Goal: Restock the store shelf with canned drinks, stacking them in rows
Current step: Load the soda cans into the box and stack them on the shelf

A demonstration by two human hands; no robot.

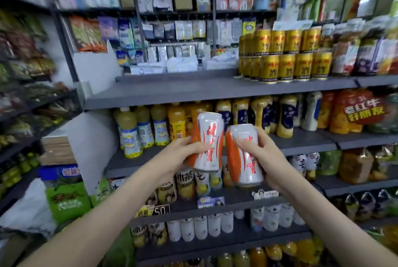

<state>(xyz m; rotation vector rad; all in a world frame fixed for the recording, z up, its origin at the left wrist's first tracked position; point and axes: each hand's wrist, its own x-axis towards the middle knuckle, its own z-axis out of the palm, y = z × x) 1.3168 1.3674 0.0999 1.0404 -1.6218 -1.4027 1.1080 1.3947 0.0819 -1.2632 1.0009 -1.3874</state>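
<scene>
My left hand [181,152] grips a white and orange can with red characters [210,137], held upright in front of the juice shelf. My right hand [263,157] grips a second can of the same kind [241,172], tilted slightly and close beside the first. Both cans are in the air, below the grey upper shelf [172,92]. On that shelf's right part stand gold cans [286,58] stacked in two layers. The shelf's left and middle part is bare.
Juice bottles [148,126] fill the shelf behind the cans. Lower shelves hold more bottles and jars [202,228]. Snack bags [25,51] line the left rack. Cartons and a green box [66,200] stand at lower left. Jars [355,51] sit right of the gold cans.
</scene>
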